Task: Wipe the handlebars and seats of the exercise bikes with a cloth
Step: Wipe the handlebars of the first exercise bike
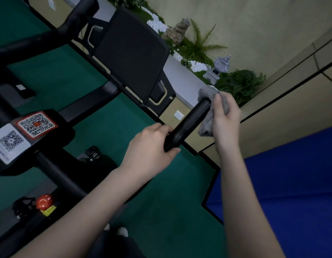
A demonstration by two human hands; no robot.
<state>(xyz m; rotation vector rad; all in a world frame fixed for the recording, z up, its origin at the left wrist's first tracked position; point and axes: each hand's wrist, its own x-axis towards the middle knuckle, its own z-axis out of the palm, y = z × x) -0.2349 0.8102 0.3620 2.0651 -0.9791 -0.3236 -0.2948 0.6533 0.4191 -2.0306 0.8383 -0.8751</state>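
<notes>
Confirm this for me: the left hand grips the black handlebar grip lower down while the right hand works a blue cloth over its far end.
Not quite: the cloth is grey, not blue; the blue surface is the floor mat at the right. The head view shows it. The rest holds: the left hand grips the black handlebar grip lower down while the right hand works the cloth over its far end.

cloth (pixel 208 110) over handlebar (pixel 187 123) tip, screen (pixel 131 53) behind

Both bare arms reach forward. The left hand (pixel 152 144) curls round the bar (pixel 187 123); the right hand (pixel 224 116) clutches a cloth (pixel 206 125) against its tip.
</notes>
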